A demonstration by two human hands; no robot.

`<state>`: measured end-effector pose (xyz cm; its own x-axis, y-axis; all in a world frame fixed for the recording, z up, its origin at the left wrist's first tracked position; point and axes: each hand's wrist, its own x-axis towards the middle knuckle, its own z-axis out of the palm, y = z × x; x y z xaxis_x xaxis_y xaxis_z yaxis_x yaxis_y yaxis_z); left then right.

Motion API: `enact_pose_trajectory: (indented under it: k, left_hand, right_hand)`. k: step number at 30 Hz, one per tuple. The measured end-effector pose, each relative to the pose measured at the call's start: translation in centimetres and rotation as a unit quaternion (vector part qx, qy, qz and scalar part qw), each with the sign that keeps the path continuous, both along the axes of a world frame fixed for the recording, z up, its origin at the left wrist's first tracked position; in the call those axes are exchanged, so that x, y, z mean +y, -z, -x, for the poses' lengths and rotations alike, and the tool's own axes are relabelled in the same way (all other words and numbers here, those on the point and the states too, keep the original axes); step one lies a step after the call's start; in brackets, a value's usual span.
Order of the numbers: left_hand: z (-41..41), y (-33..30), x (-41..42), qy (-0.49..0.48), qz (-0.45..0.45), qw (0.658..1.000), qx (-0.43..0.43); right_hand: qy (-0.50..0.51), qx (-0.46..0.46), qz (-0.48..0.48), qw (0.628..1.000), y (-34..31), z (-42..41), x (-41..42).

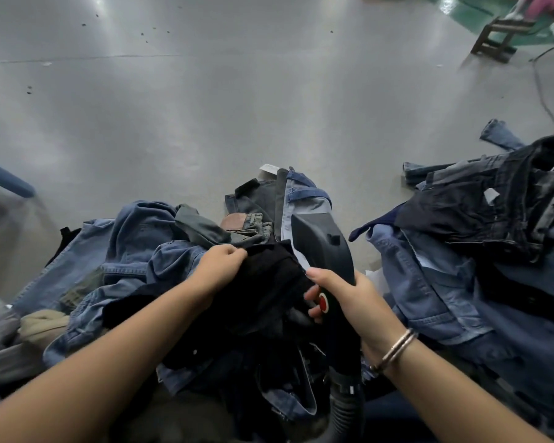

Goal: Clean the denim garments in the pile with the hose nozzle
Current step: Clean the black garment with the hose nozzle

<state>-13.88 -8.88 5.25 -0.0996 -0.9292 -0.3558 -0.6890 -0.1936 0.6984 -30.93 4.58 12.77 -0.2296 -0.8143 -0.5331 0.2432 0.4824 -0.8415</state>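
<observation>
A pile of denim garments [135, 251] in blue shades lies on the floor in front of me. On top of it sits a black garment [269, 282], and my left hand [221, 263] pinches its upper edge. My right hand [346, 298] grips the handle of the dark hose nozzle [323, 241], which has a red button [323, 302] by my thumb. The nozzle's wide head points away from me, over the black garment and a light blue piece. Its ribbed grey hose [343, 410] runs down toward me.
A second heap of jeans [480, 244] in dark and mid blue lies to the right. Grey floor [237, 107] stretches ahead. A wooden stool [499, 36] and a cable [541, 91] are at the far right. A blue padded object [4, 180] sits at the left edge.
</observation>
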Motion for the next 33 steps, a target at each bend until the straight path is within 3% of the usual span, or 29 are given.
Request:
enact_pose_trajectory:
  k: [6,8,11,15,18,22,28,33]
  left_hand:
    - [-0.6,-6.3,3.7,-0.068,-0.026,0.964,0.255]
    - [-0.5,-7.5,5.2,-0.058,-0.021,0.963,0.263]
    - [-0.9,-8.0,7.2,0.006,-0.015,0.980,0.200]
    - [-3.1,-9.0,8.0,-0.074,-0.073,0.969,0.226]
    - [-4.2,-11.0,8.0,-0.115,-0.137,0.932,0.315]
    - [-4.0,-13.3,9.1,-0.148,-0.235,0.844,0.460]
    - [-3.0,-14.8,9.3,-0.147,-0.272,0.764,0.566]
    - [-3.3,-14.9,9.9,-0.031,-0.321,0.749,0.579]
  right_hand:
    - [0.015,0.048,0.062,0.997,-1.3,-2.6,0.5]
    - [0.038,-0.008,0.069,0.997,-1.9,-3.6,0.5]
    - [0.055,-0.094,0.091,0.990,-3.3,-3.9,0.0]
    - [0.041,-0.084,0.133,0.987,-4.7,-3.0,-1.0]
    - [0.022,-0.085,0.164,0.983,-5.4,-2.4,-1.2]
    - [0.058,-0.088,0.171,0.980,-5.9,-1.3,-2.5]
    - [0.069,-0.056,0.133,0.987,-5.3,-1.1,-3.3]
    - [0.081,-0.076,0.141,0.984,-5.0,-1.0,-4.2]
